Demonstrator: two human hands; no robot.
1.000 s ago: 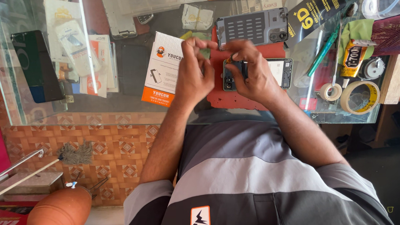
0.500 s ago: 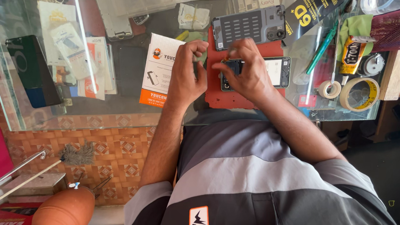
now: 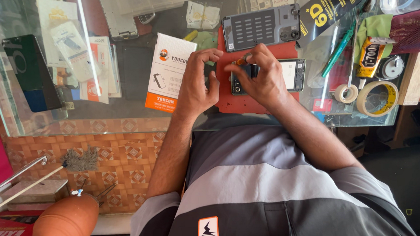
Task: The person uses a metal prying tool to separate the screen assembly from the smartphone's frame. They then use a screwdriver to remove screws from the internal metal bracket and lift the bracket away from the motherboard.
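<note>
We see the left hand (image 3: pixel 196 83) curled, fingers bent down at the left end of an opened phone (image 3: pixel 284 76), fingertips at its edge; whether it pinches the phone we cannot tell. The right hand (image 3: pixel 260 77) is closed around a small orange-handled tool (image 3: pixel 241 61), likely a screwdriver, held over the phone's left half. The phone lies flat, back off, on a red work mat (image 3: pixel 240 102) on the glass counter (image 3: pixel 136 78), roughly at the centre of view.

At 12 o'clock from the phone, just beside it on the mat, lies a grey back cover (image 3: pixel 261 27) with camera cutouts. At 9 o'clock from the left hand sits a white-and-orange box (image 3: pixel 169 70), touching the mat's edge as far as we can tell. At 3 o'clock from the phone: a green pen (image 3: pixel 339 49), a glue tube (image 3: pixel 369 57), a small tape roll (image 3: pixel 346 93) and a bigger yellow tape roll (image 3: pixel 376 97), near each other. Far at 9 o'clock a dark phone (image 3: pixel 31 72) shows under the glass. At 7 o'clock, low down, a clay pot (image 3: pixel 62 226).
</note>
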